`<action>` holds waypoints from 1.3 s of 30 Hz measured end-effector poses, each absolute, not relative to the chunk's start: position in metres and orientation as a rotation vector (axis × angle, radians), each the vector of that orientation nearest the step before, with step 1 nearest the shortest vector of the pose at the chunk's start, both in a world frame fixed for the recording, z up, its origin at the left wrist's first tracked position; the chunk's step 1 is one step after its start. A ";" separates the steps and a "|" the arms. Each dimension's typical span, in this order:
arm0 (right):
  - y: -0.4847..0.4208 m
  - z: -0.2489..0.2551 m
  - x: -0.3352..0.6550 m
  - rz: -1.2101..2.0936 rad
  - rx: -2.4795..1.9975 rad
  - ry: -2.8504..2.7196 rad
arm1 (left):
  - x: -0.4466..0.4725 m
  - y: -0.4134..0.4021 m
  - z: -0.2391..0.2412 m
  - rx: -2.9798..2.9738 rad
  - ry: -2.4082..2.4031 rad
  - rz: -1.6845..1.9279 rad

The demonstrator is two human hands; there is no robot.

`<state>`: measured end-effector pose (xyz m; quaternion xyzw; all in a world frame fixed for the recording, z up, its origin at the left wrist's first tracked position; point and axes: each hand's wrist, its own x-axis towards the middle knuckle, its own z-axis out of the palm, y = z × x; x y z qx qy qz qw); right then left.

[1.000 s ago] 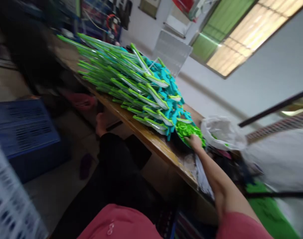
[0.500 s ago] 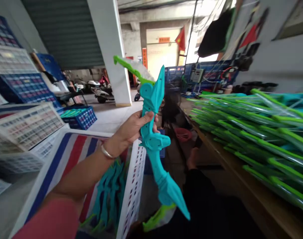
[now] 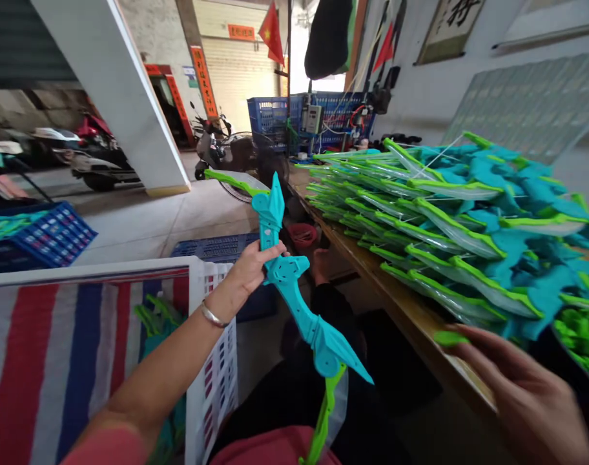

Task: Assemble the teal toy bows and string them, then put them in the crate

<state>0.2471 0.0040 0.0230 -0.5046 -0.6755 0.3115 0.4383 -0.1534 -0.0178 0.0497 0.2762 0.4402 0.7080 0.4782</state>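
Note:
My left hand is wrapped round the middle of a turquoise toy bow with bright green limbs at both ends. The bow hangs slanted over my lap, its upper tip pointing away from me. At the lower right, my right hand pinches a small green plastic piece between thumb and fingers, apart from the bow. To its right is a dark container of loose green pieces. A big pile of turquoise and green bows lies on the wooden table behind my right hand.
A white crate with a striped lining stands at my left, with more bows inside. Beyond it are a blue crate and a pillar. A red basin is on the floor near the table. Scooters stand farther back.
My view has turned right. My right hand has come into sight with a small green piece. The bow stays in my left hand and has shifted lower in view.

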 end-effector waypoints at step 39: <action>0.014 0.076 0.083 -0.141 -0.272 -2.252 | -0.103 -0.055 0.057 1.170 1.078 1.539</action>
